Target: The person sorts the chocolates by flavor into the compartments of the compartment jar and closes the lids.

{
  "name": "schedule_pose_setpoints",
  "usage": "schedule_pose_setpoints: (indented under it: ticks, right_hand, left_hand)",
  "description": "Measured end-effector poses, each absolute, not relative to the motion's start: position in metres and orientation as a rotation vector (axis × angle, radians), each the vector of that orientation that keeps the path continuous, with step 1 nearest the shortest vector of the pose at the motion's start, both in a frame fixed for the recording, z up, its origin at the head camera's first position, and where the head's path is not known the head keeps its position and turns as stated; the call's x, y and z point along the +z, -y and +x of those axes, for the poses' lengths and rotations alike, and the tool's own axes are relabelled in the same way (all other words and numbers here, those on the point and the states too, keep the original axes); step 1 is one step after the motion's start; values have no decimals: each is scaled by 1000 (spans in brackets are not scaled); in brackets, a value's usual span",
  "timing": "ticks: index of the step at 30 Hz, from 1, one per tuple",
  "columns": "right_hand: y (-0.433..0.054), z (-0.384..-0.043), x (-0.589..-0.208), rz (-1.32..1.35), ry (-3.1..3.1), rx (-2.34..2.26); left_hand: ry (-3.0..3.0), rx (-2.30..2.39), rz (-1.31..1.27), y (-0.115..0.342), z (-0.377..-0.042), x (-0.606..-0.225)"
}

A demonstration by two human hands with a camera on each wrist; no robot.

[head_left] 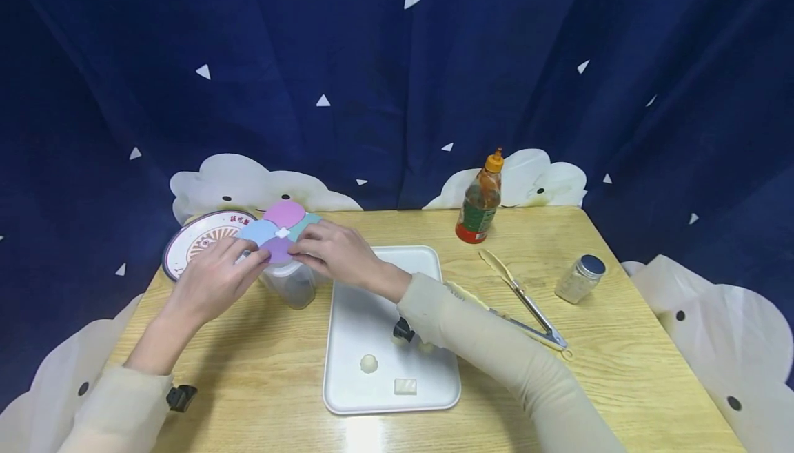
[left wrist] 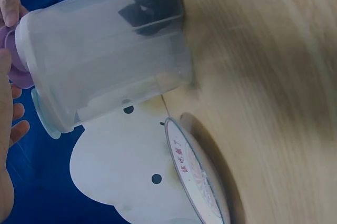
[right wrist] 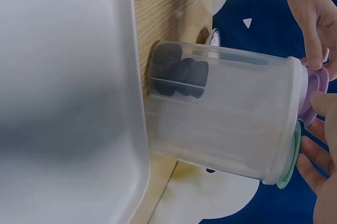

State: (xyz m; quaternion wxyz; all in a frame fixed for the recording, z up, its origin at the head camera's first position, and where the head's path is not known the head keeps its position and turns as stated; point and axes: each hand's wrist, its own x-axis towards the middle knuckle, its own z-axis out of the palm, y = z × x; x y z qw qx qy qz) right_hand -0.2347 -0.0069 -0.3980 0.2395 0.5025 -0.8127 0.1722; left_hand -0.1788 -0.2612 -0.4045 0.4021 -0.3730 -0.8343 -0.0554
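Observation:
A clear storage canister stands on the table at the left, with four round lids in pink, blue, green and purple on its top. My left hand pinches the left edge of the purple lid between thumb and finger. On the opposite edge, my right hand pinches the same lid, its other fingers beside the green lid. In the right wrist view, the purple lid stands out from the canister's white top rim. Dark pieces lie in one compartment at the bottom.
A patterned plate is left of the canister. A white tray carries a few small pale pieces under my right forearm. Tongs, a sauce bottle and a lidded jar stand or lie to the right.

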Motion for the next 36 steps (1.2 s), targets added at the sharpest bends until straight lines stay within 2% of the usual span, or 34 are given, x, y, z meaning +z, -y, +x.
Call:
schedule_pose_setpoints:
  ticks: [36]
  right_hand:
    - [9, -231, -406, 1385, 2238, 392]
  left_hand:
    - [2106, -270, -859, 255, -171, -423]
